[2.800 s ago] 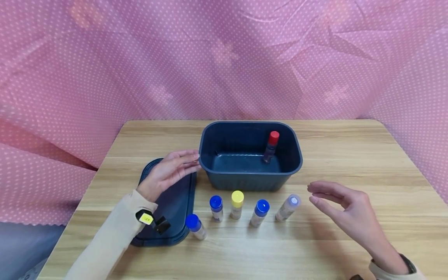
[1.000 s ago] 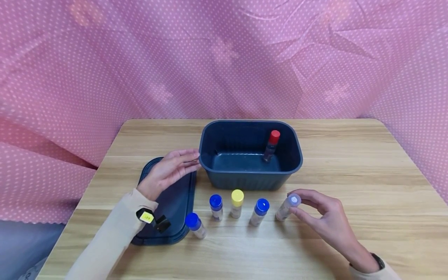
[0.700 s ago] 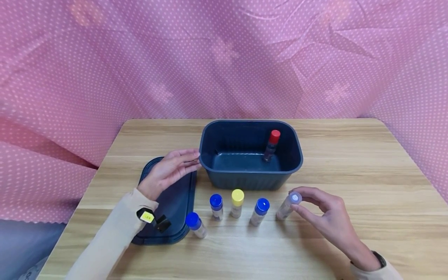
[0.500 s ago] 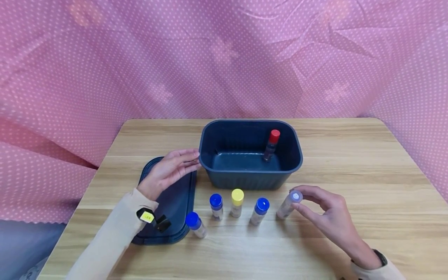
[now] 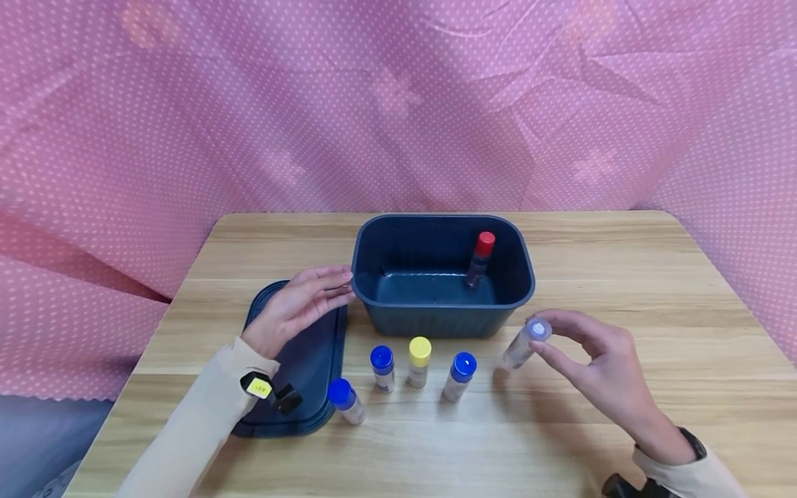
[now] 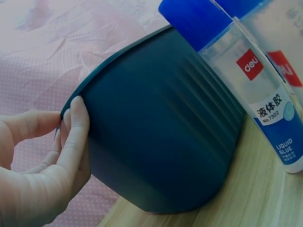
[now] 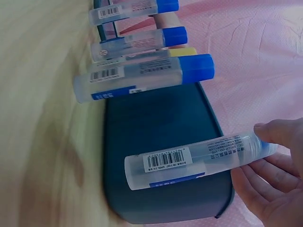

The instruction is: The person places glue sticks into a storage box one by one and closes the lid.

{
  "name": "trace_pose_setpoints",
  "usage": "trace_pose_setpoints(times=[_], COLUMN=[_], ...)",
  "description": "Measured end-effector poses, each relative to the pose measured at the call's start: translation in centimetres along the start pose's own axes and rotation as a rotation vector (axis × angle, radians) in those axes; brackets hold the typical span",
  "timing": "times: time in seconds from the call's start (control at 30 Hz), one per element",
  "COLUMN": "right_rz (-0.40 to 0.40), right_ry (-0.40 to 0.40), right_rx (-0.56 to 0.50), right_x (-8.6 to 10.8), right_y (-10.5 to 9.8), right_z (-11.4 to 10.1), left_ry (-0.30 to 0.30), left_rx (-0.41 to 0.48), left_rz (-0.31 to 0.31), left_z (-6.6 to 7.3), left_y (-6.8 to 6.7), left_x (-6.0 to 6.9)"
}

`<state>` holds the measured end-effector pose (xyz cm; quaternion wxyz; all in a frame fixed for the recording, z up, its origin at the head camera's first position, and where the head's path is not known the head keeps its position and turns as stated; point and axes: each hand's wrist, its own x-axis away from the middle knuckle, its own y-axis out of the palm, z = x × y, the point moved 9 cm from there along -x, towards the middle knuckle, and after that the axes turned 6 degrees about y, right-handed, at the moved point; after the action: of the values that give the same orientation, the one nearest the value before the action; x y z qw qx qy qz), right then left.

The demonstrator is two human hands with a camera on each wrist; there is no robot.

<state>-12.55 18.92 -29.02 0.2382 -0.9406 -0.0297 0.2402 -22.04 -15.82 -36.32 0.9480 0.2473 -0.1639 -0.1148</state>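
Note:
My left hand [image 5: 303, 304] pinches the left rim of a dark blue plastic box [image 5: 438, 321] between thumb and fingers, seen closely in the left wrist view. My right hand [image 5: 598, 360] grips a clear liquid glue bottle [image 5: 521, 349] by its pale, translucent top; the bottle tilts just above the table. In the right wrist view that glue bottle [image 6: 258, 94] is not the one labelled in the left wrist view, which stands with a blue cap. Inside the box a red-capped bottle [image 5: 480, 259] leans against the wall. A yellow-capped bottle [image 5: 419, 363] stands before the box.
Blue-capped glue bottles [image 5: 459, 377] stand on either side of the yellow-capped one, several in all in a loose row. The dark blue lid [image 5: 311, 366] lies flat under my left forearm. A pink dotted cloth [image 5: 398, 104] hangs behind the wooden table [image 5: 623, 277].
My right hand came in from the right, took hold of the pale-topped glue bottle and raised it slightly, up and to the right. My left hand stays at the box rim.

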Motion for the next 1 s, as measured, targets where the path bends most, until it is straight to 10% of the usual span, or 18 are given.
trace_pose_setpoints(times=[0.57,1.0], right_rz=[0.077,0.095], right_ry=[-0.109,-0.246], right_rx=[-0.043,-0.316], right_x=[-2.0,-4.5], right_y=[-1.4,-3.1], right_z=[-2.5,-5.1], left_ry=[0.009,0.016], left_rx=[0.017,0.004], left_rz=[-0.002,-0.013], left_z=[0.1,0.1], left_y=[0.1,0.1], left_x=[0.0,0.0])
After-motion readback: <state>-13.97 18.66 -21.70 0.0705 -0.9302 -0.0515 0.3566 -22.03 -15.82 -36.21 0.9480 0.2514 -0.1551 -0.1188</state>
